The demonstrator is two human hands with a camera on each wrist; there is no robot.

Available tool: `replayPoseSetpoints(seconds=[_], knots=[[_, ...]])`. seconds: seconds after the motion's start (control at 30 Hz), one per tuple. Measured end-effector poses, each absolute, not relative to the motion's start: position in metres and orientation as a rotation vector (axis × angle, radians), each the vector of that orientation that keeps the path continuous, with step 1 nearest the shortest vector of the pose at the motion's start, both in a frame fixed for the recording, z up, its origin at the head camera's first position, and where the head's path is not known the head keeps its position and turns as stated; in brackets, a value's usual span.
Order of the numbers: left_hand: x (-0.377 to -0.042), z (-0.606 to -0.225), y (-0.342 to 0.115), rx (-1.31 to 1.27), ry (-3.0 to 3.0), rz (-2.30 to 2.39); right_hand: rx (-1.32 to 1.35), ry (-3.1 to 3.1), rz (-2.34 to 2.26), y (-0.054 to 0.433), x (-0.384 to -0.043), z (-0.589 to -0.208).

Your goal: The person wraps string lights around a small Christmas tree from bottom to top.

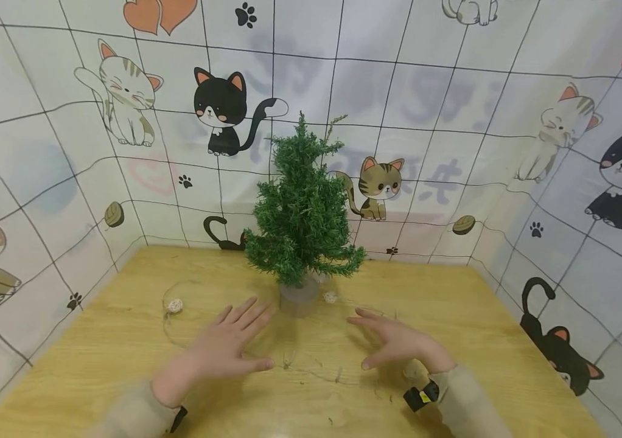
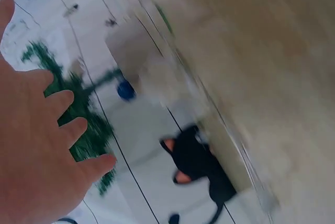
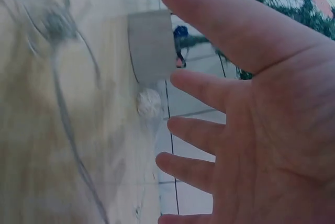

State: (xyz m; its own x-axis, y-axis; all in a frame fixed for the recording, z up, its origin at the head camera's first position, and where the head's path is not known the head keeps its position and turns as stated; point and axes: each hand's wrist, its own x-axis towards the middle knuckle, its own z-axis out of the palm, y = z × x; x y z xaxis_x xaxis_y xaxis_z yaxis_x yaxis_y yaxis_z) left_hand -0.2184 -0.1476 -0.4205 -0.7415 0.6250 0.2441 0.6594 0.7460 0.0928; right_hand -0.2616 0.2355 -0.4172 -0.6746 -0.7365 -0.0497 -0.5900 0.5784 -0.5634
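A small artificial Christmas tree (image 1: 302, 207) stands upright on its grey round base (image 1: 298, 298) near the back of the table. My left hand (image 1: 226, 347), fingers spread, is in front of the tree on the left and holds nothing. Over on the right, my right hand (image 1: 398, 342) has its fingers spread too, palm facing inward and bare in the right wrist view. A thin wire string (image 1: 338, 378) lies on the table between and around the hands. Along it sit white woven balls: one on the left (image 1: 175, 306), one beside the base (image 1: 330, 297), one by the right wrist (image 1: 414, 369).
The wooden table (image 1: 426, 286) is backed and flanked by a white grid cloth (image 1: 311, 79) printed with cats. Each wrist wears a black strapped device, the right one (image 1: 422, 396) showing plainly. A small blue ball (image 2: 125, 90) shows at the tree's foot in the left wrist view.
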Motion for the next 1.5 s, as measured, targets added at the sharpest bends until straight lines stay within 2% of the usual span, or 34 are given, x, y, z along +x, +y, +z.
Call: replayPoseSetpoints(seconds=[0.43, 0.87, 1.3, 1.5], knots=[[-0.207, -0.422, -0.094, -1.263, -2.863, -0.258, -1.090, 2.587, -0.517, 0.198, -0.230, -0.416], [-0.199, -0.420, -0.093, -1.293, -3.037, -0.184, -1.009, 2.597, -0.343, 0.189, -0.220, -0.420], [-0.191, -0.421, -0.091, -1.315, -3.064, -0.229, -1.100, 2.660, -0.342, 0.178, -0.215, -0.424], [-0.192, -0.422, -0.089, -1.371, -2.910, -0.073, -1.128, 2.666, -0.365, 0.177, -0.216, -0.425]])
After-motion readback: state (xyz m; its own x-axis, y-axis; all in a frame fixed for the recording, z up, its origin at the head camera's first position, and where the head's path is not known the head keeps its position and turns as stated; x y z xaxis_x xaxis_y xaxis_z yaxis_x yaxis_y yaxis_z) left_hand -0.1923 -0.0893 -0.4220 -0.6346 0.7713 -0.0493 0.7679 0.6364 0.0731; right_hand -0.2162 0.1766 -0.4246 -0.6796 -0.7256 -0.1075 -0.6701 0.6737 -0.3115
